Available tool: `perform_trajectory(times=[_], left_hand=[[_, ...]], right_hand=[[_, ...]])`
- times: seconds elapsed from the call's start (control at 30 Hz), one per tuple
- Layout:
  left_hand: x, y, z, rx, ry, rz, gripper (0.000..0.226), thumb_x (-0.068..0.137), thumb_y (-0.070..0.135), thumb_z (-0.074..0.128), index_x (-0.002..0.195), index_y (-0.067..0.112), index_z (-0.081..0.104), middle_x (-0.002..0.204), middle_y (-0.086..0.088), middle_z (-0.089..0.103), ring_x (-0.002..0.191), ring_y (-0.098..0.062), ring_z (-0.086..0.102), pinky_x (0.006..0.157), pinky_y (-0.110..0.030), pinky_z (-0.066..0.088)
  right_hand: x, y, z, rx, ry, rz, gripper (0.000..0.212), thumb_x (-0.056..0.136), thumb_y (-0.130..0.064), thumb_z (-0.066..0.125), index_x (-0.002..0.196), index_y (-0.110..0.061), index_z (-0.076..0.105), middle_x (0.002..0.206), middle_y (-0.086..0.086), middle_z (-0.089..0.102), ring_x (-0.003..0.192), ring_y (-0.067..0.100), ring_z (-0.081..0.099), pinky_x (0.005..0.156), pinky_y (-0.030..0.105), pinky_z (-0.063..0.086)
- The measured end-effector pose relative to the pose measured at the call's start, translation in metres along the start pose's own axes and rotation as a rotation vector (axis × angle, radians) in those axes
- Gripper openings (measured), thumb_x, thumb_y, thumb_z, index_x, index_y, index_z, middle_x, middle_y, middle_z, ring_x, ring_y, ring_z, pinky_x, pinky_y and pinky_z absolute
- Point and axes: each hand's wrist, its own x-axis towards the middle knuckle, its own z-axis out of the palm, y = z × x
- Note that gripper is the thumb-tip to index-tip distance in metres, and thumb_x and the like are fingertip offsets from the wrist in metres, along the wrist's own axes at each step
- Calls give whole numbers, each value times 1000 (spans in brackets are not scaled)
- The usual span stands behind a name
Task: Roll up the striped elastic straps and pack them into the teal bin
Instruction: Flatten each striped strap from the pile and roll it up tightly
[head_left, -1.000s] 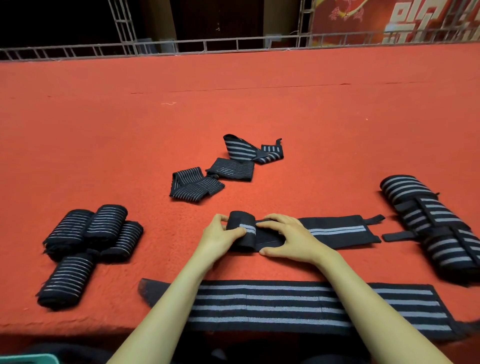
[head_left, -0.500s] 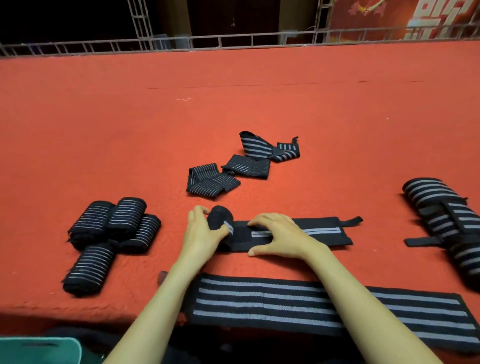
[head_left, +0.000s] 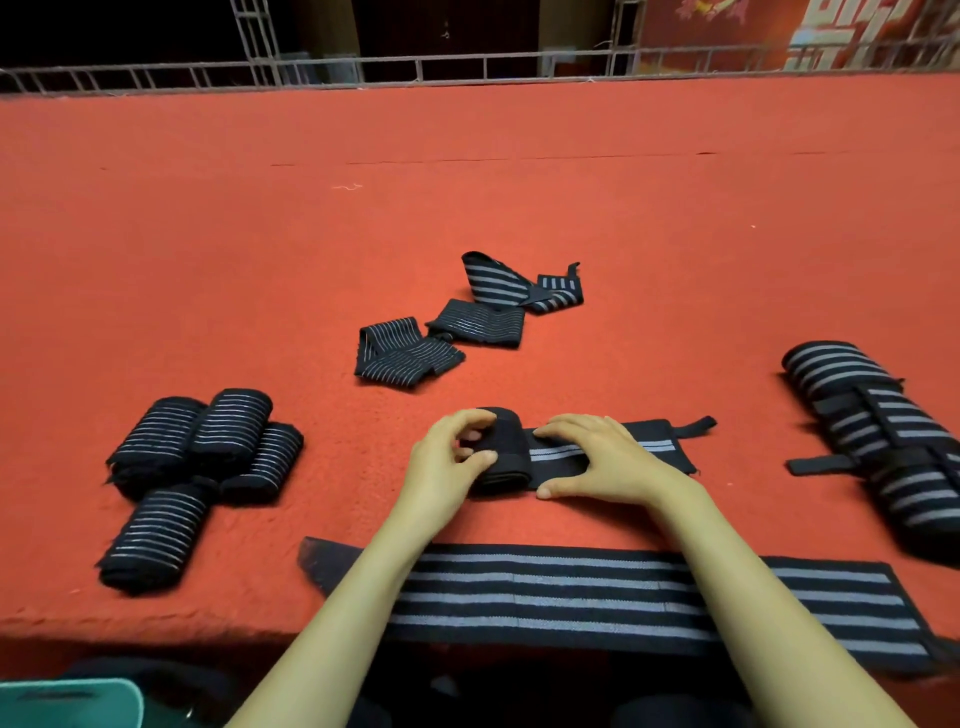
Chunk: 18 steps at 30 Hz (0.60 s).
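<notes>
Rolling strap (head_left: 639, 449): left hand (head_left: 441, 467) fingers (head_left: 460, 420) clamp its rolled end, right hand (head_left: 610, 460) fingers (head_left: 563, 428) press flat; four rolls (head_left: 208, 447) done left of fingers, wide strap (head_left: 623, 592) unrolled, binning pending.

One head-worn wide-angle view looks forward and down, close over the red surface (head_left: 208, 234), railing (head_left: 467, 67) along the frame's top.

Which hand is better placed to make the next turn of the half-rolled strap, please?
Left. The left hand grips the rolled end with curled fingers, while the right hand lies flat on the unrolled part of the strap, holding it down.
</notes>
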Motion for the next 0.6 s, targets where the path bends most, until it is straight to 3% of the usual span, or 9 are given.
perform_trajectory(times=[0.07, 0.17, 0.27, 0.4, 0.6], left_hand=[[2, -2, -2, 17, 35, -114, 43, 75, 13, 76, 111, 26, 56, 111, 3, 53, 100, -15, 56, 84, -26, 47], [4, -1, 2, -1, -6, -263, 52, 73, 28, 79, 116, 25, 49, 107, 3, 56, 94, -15, 59, 77, -27, 50], [7, 5, 11, 21, -9, -285, 53, 72, 35, 75, 115, 34, 44, 108, 0, 58, 102, -20, 57, 87, -41, 49], [9, 20, 29, 24, 17, -246, 54, 76, 22, 69, 124, 28, 42, 115, -1, 41, 100, -19, 47, 83, -28, 37], [5, 32, 55, 274, 56, 40, 60, 78, 21, 66, 133, 27, 43, 120, 1, 38, 109, -21, 41, 91, -29, 38]], right_hand=[[-2, 2, -3, 10, -1, 5, 75, 71, -62, 71, 137, -36, 45, 144, -13, 39, 136, 10, 30, 115, 38, 17], [-4, -2, -2, 30, 17, 8, 74, 71, -60, 72, 136, -34, 47, 141, -12, 42, 133, 10, 32, 111, 31, 18], [-6, -3, 0, 33, 48, 12, 74, 70, -61, 72, 135, -33, 48, 138, -12, 44, 132, 10, 35, 109, 30, 20], [-11, -2, -3, 41, 39, 25, 78, 68, -65, 70, 135, -32, 47, 138, -13, 45, 131, 7, 35, 110, 30, 22], [-21, 17, -11, 1, 10, 109, 96, 50, -83, 51, 135, -36, 44, 137, -16, 48, 130, 10, 39, 109, 42, 28]])
